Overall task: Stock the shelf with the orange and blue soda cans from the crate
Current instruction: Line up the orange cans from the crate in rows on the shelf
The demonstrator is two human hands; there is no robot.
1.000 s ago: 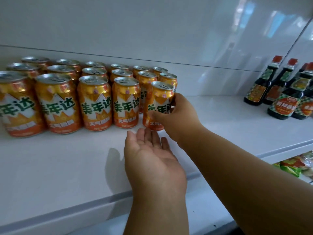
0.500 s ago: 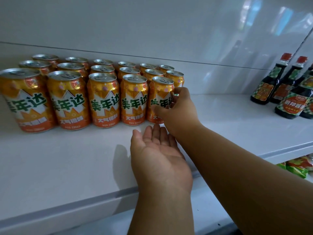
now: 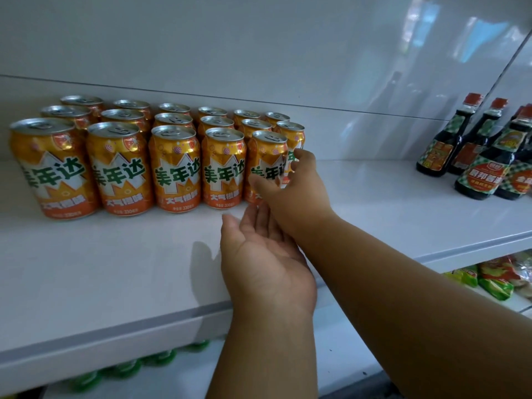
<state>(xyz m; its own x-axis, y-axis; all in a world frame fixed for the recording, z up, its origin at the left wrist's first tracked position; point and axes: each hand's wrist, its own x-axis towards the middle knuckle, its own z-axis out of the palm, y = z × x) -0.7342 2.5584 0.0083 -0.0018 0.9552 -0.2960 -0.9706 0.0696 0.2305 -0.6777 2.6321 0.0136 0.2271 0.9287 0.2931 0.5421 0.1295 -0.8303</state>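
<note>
Nudged into row, orange can gripped by right hand; left hand spread above white shelf.

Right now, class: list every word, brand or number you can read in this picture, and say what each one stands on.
"美年达": large green characters on the front-row orange cans.
"330": small print at the foot of those cans; the rest of that line is blurred.
"厨邦酱": on the front dark sauce bottle; the rest is cut off.
Other bottle labels and the snack packets below: unreadable.
</note>
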